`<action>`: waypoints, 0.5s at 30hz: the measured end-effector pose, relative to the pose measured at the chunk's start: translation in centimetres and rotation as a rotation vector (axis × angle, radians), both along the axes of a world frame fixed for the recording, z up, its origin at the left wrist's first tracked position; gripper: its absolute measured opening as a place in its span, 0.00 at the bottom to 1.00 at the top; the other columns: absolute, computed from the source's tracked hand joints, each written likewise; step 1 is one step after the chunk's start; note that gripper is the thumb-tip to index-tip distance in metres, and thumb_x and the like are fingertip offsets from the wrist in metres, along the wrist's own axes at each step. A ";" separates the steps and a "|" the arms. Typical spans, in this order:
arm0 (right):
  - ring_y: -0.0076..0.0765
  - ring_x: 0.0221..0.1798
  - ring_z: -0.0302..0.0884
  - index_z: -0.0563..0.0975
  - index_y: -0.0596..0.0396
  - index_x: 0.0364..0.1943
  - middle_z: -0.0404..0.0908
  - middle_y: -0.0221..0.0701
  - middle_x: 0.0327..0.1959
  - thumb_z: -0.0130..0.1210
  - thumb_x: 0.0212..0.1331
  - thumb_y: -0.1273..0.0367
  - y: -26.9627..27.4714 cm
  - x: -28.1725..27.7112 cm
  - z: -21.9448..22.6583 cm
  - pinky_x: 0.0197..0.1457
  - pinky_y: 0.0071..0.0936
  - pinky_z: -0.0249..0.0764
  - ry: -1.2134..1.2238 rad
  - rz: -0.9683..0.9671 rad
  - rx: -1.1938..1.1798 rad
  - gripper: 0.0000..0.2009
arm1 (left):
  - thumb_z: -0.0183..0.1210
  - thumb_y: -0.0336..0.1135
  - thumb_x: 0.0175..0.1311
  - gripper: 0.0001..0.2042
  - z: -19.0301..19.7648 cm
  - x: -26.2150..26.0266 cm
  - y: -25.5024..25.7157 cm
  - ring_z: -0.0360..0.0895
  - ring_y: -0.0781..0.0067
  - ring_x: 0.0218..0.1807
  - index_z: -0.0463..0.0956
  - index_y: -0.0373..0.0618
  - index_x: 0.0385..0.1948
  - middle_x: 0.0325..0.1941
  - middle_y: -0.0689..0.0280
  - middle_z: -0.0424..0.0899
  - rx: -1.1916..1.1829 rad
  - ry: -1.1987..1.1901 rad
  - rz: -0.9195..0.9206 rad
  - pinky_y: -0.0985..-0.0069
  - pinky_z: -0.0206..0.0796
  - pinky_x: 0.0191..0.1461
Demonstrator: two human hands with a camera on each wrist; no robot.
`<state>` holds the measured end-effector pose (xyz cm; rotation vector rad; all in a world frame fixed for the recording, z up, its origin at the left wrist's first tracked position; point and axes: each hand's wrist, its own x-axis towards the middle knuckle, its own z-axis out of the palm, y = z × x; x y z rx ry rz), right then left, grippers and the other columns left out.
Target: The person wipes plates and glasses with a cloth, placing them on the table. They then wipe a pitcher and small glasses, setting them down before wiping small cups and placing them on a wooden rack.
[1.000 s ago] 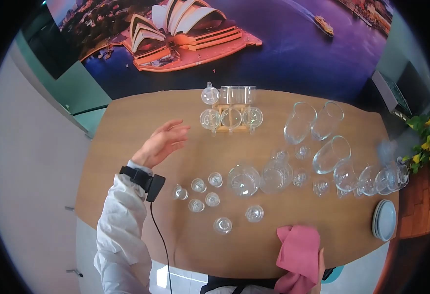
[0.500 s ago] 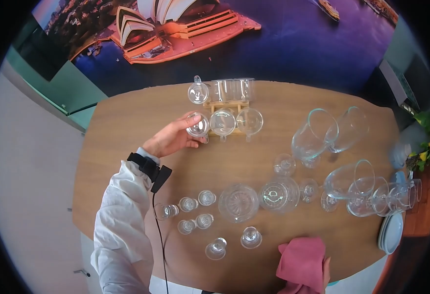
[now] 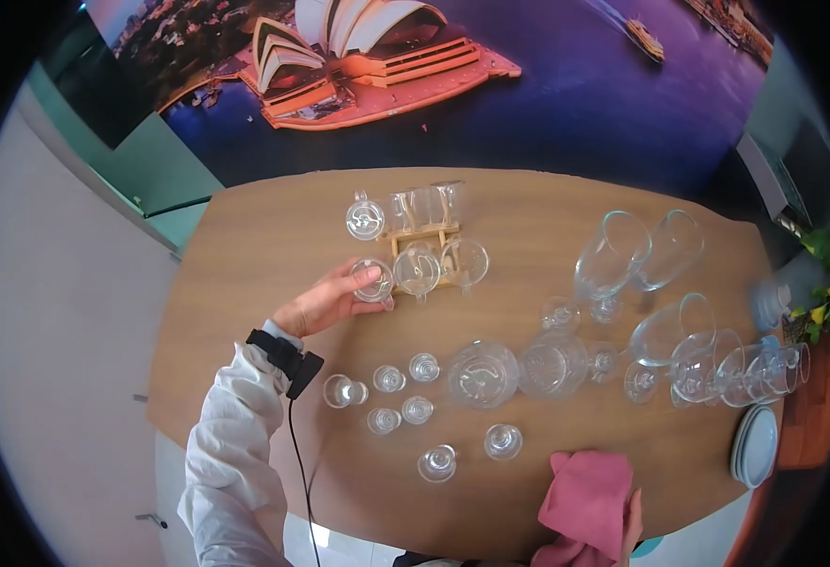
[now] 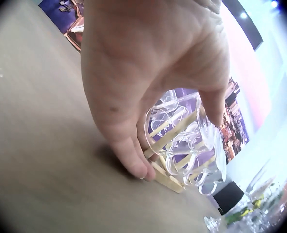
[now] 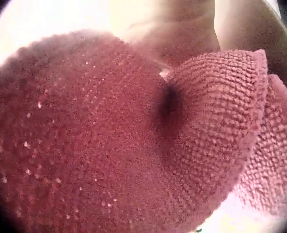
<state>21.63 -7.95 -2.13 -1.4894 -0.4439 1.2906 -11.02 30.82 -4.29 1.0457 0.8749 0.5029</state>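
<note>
A left hand [image 3: 325,300] is pinching a glass cup [image 3: 373,281] beside a wooden rack [image 3: 448,230] on the desk [image 3: 245,246].
Nearest, at the near edge, the right hand [image 3: 634,520] is gripping a pink cloth [image 3: 587,501], its fingers partly hidden by the folds; stacked plates [image 3: 757,446] are sitting at the right edge. Small stemmed glasses [image 3: 417,409] are standing farther in, with two glass bowls [image 3: 483,374] just beyond some of them and large glasses [image 3: 613,255] toward the right. Past these, the left thumb is pressing on the cup's top while the other fingers are curving round its side, at the rack's left end. Another glass mug [image 3: 365,219] is standing beyond it, and a wall picture [image 3: 604,113] is filling the background.
</note>
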 end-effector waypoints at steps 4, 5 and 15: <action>0.23 0.56 0.71 0.62 0.47 0.70 0.69 0.29 0.69 0.42 0.71 0.47 0.4 -1.0 2.1 0.36 0.22 0.71 0.308 -0.091 0.023 0.29 | 0.57 0.49 0.70 0.37 0.3 -2.8 -2.3 0.73 0.54 0.63 0.51 0.34 0.70 0.66 0.52 0.68 0.000 -0.004 0.061 0.61 0.65 0.70; 0.23 0.56 0.70 0.62 0.47 0.70 0.68 0.29 0.69 0.42 0.71 0.47 0.6 -1.3 2.8 0.36 0.22 0.71 0.387 -0.114 0.029 0.29 | 0.57 0.49 0.70 0.37 0.3 -3.6 -2.9 0.73 0.54 0.63 0.51 0.34 0.70 0.66 0.52 0.68 0.008 -0.006 0.067 0.61 0.65 0.70; 0.24 0.59 0.68 0.61 0.42 0.71 0.65 0.25 0.72 0.45 0.70 0.47 0.3 -3.9 6.2 0.29 0.19 0.67 0.855 -0.202 0.131 0.30 | 0.56 0.44 0.72 0.27 0.3 -10.2 -7.9 0.76 0.55 0.61 0.61 0.34 0.63 0.61 0.53 0.73 0.020 -0.058 0.274 0.63 0.66 0.69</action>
